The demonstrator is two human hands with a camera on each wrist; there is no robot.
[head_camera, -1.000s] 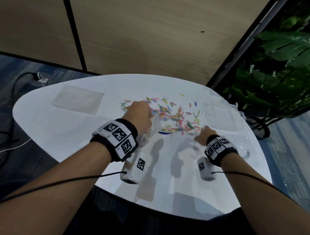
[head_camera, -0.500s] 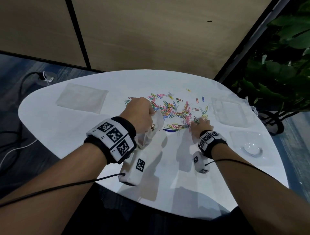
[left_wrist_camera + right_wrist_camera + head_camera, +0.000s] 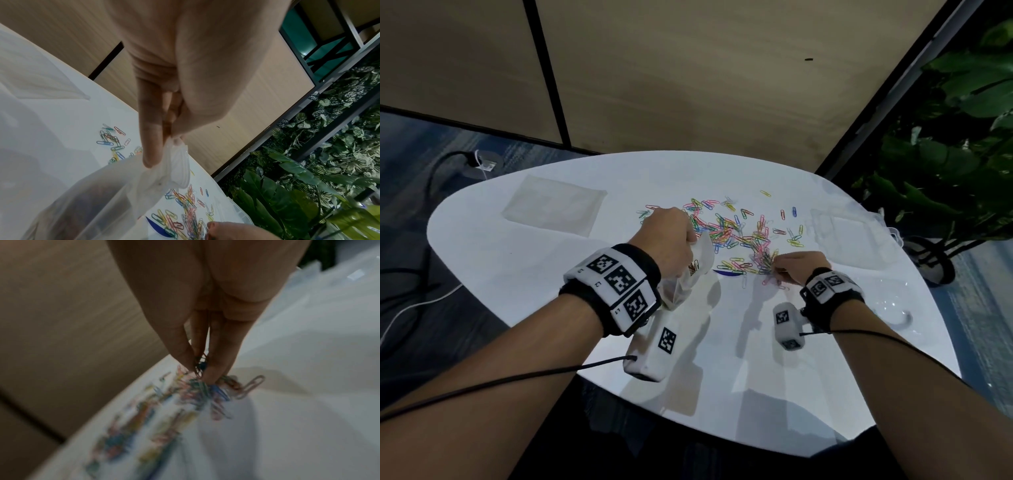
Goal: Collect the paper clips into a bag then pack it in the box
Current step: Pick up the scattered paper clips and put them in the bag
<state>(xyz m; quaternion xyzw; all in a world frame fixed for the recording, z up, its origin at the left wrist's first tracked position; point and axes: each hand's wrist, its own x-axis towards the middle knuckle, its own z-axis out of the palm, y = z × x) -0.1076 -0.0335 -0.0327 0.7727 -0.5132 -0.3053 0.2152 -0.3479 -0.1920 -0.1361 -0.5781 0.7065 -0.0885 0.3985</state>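
Colourful paper clips (image 3: 736, 233) lie scattered across the middle of the white table (image 3: 517, 260). My left hand (image 3: 671, 236) pinches the rim of a clear plastic bag (image 3: 688, 274) and holds it up; the bag (image 3: 115, 186) hangs open below the fingers with some clips inside. My right hand (image 3: 791, 267) pinches a bunch of clips (image 3: 765, 262) at the near edge of the pile; in the right wrist view the fingertips (image 3: 213, 376) close on the bunch of clips (image 3: 205, 386), just above the table.
A flat clear bag (image 3: 553, 205) lies at the table's far left. A clear plastic box (image 3: 849, 240) sits at the right, with another clear piece (image 3: 890, 308) nearer me. A blue mark (image 3: 727, 273) shows on the table. Leafy plants (image 3: 945, 164) stand beyond the right edge.
My right hand reached into the near edge of the pile, gathered clips and now pinches a bunch, pulled slightly back. The left hand keeps holding the bag in place.
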